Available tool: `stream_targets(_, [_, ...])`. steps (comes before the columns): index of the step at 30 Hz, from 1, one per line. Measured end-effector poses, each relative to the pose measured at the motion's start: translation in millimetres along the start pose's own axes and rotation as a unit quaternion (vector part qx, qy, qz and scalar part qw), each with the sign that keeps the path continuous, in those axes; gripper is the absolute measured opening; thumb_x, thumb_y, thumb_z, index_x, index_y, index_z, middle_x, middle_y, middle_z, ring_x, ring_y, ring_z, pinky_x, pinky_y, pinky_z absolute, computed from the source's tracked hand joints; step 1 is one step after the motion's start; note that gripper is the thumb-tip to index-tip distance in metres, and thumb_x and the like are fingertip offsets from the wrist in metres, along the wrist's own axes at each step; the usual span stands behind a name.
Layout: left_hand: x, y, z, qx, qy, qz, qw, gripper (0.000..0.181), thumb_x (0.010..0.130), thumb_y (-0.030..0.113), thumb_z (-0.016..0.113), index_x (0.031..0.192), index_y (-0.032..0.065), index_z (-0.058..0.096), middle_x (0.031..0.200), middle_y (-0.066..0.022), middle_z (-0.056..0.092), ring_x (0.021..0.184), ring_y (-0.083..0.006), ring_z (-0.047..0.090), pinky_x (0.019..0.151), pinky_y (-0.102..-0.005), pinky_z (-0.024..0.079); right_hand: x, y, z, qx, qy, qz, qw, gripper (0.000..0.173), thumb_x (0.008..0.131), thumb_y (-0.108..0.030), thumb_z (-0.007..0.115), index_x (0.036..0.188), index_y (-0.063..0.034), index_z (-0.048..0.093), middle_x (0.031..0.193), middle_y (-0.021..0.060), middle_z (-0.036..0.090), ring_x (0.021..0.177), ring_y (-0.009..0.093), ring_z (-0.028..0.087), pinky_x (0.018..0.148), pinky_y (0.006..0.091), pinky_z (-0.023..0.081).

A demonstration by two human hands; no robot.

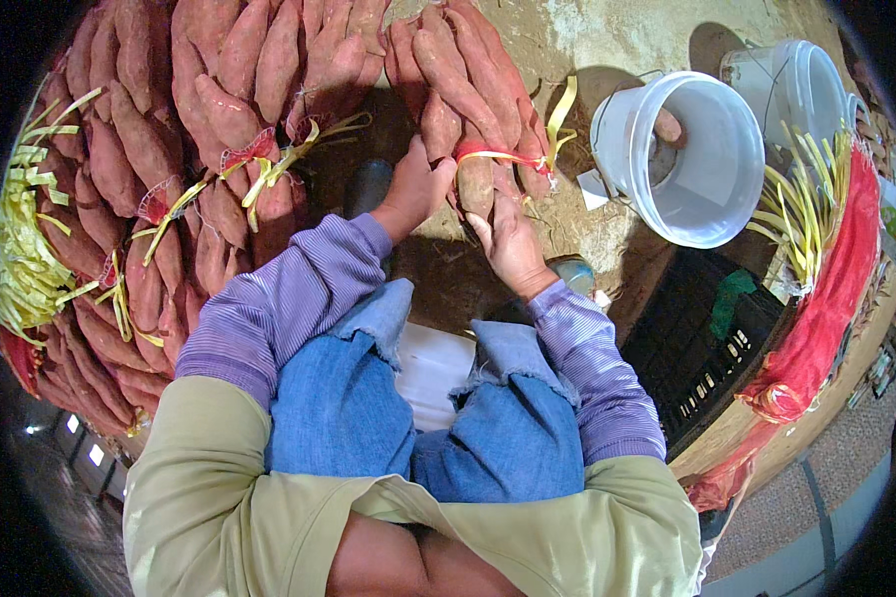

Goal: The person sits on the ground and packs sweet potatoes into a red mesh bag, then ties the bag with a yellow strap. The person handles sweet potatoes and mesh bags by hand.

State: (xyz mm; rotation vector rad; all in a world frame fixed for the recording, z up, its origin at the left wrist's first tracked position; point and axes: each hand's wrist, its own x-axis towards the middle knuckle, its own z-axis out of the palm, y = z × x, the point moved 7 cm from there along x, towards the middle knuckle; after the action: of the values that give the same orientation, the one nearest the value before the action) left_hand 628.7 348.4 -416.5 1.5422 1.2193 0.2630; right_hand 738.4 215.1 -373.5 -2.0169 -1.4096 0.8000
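Observation:
Before me lies a red mesh bag [459, 67] filled with sweet potatoes, its mouth towards me. A red rim with a yellow drawstring [509, 155] crosses over a paler sweet potato [476, 186] that sticks out of the mouth. My left hand [417, 185] grips the bag's left side by the mouth. My right hand [514, 242] closes around the near end of the paler sweet potato, its fingertips partly hidden. The drawstring's loose yellow end [566, 112] stands up at the bag's right.
Filled mesh bags of sweet potatoes [145, 142] are piled to the left, beside a yellow strap bundle [26, 261]. At right stand a white bucket [635, 142] with a sweet potato inside, a second bucket [780, 82], a black crate [705, 336] and a bundle of red mesh bags [821, 313].

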Motion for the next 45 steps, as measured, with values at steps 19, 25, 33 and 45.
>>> stream_targets(19, [-32,83,11,0.251,-0.027,0.260,0.932,0.009,0.082,0.006,0.058,0.088,0.0018,0.052,0.085,-0.0183,0.053,0.082,-0.0381,0.054,0.072,-0.0457,0.046,-14,12,-4,-0.119,-0.004,-0.035,0.992,0.037,0.086,-0.027,0.066,0.110,-0.0039,0.051,0.072,0.0151,0.061,0.061,0.031,0.063,0.053,0.0413,0.048])
stream_targets(25, [-73,107,47,0.235,-0.172,0.276,0.916,0.017,0.085,0.005,0.051,0.099,-0.0044,0.046,0.091,-0.0230,0.055,0.083,-0.0393,0.058,0.072,-0.0450,0.049,3,16,11,-0.099,0.036,-0.159,0.982,0.017,0.078,-0.019,0.059,0.085,-0.0036,0.059,0.057,0.0109,0.056,0.051,0.028,0.059,0.047,0.0381,0.046])
stream_targets(33, [-67,97,43,0.194,-0.190,0.192,0.943,0.022,0.086,0.004,0.050,0.105,-0.0034,0.046,0.098,-0.0267,0.054,0.087,-0.0446,0.057,0.075,-0.0487,0.048,9,16,14,-0.104,0.019,-0.105,0.989,0.031,0.080,-0.023,0.062,0.102,-0.0021,0.054,0.064,0.0113,0.058,0.052,0.029,0.060,0.047,0.0406,0.050])
stream_targets(45, [-52,76,33,0.071,-0.205,0.194,0.957,0.011,0.087,0.002,0.054,0.084,-0.0007,0.044,0.074,-0.0140,0.046,0.067,-0.0223,0.048,0.062,-0.0350,0.043,-15,29,27,-0.100,0.016,-0.011,0.995,0.026,0.086,-0.031,0.064,0.083,-0.0063,0.056,0.064,0.0159,0.060,0.057,0.033,0.062,0.052,0.0436,0.049])
